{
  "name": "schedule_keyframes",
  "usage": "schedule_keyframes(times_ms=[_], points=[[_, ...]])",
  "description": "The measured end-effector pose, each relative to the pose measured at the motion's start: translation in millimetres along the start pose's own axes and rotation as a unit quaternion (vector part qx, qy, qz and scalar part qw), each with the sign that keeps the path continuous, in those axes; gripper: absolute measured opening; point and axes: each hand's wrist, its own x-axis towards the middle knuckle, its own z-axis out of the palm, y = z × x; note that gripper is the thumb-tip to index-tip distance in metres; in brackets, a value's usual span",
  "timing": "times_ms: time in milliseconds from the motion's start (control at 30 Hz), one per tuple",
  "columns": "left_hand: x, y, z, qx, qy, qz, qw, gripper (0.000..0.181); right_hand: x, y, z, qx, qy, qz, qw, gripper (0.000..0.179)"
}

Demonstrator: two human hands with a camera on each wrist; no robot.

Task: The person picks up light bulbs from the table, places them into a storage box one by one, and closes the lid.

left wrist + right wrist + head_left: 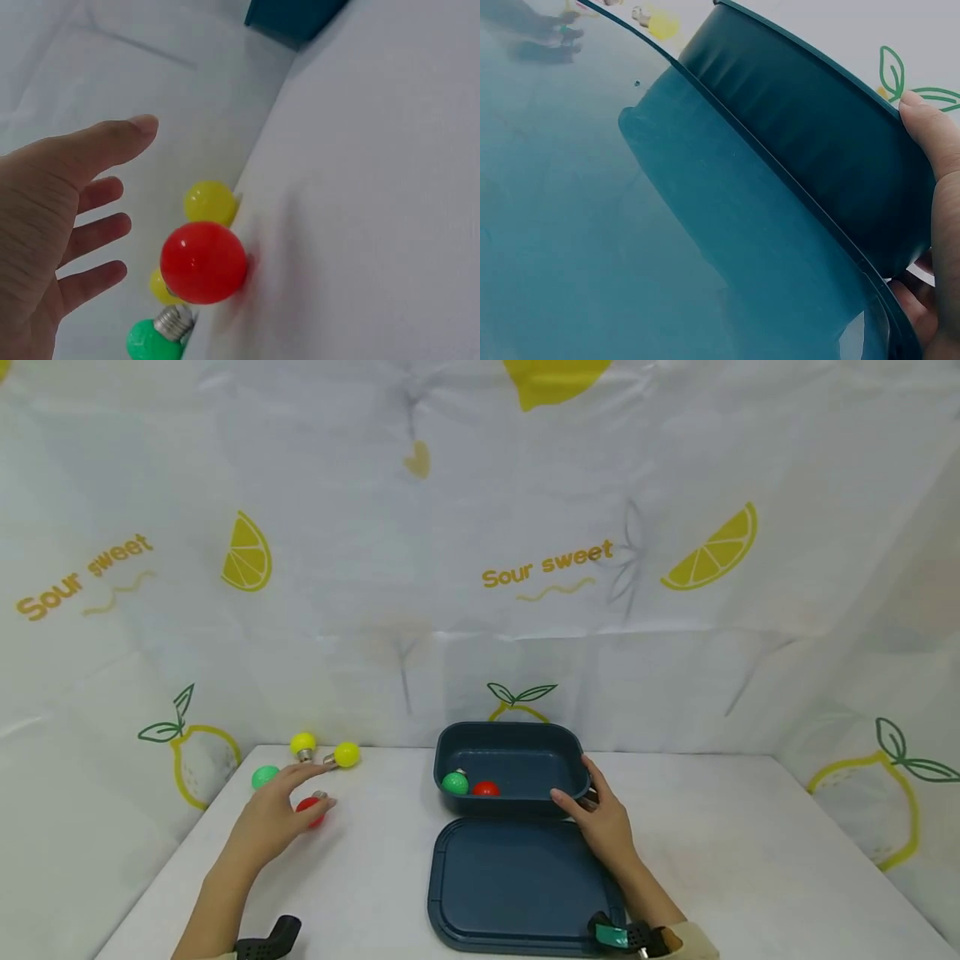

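Observation:
My left hand [264, 823] hovers with fingers spread beside a red light bulb [310, 812], which lies on the table at the left. In the left wrist view, a gap shows between the hand and that bulb. Close by lie a green bulb [263, 777] and two yellow bulbs, one [303, 742] at the back edge and one [347, 754] near my fingertips. My right hand [609, 831] grips the right front corner of a dark blue box [487, 807], thumb at the rim and fingers round the outside. Inside it are a green bulb [455, 782] and a red bulb [486, 788].
A dark blue lid [521, 885] lies flat on the white table [367, 877] in front of the box, under my right forearm. Behind the table hangs a white curtain [360, 593] with lemon prints.

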Motion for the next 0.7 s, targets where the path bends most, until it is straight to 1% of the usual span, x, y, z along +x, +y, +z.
schedule_keyframes(times_ms=[100,200,300,400,467,567,700], points=[[-0.8,-12.3,4.1,-0.02,-0.02,-0.012,0.9995,0.052,-0.1,0,0,0.0,0.003,0.003,1.0,0.087],[-1.9,-22.3,8.1,-0.038,-0.058,-0.042,0.9967,0.056,0.3,0,1,0.0,0.003,0.004,1.0,0.087],[-3.9,-29.2,11.0,-0.053,-0.091,-0.07,0.9919,0.06,-0.2,-1,1,-0.002,0.004,0.004,1.0,0.087],[-5.5,-33.0,13.6,-0.06,-0.112,-0.086,0.9882,0.059,-0.9,-2,1,-0.003,0.007,0.003,1.0,0.087],[-6.7,-34.7,14.9,-0.065,-0.122,-0.093,0.9861,0.057,-1.3,-2,1,-0.003,0.006,0.003,1.0,0.087],[-8.4,-37.4,16.8,-0.066,-0.129,-0.1,0.9843,0.053,-1.0,-2,1,-0.002,0.003,0.004,1.0,0.087],[-9.8,-41.3,19.2,-0.06,-0.127,-0.105,0.9844,0.05,-0.6,-2,1,0.001,0.002,0.004,1.0,0.087]])
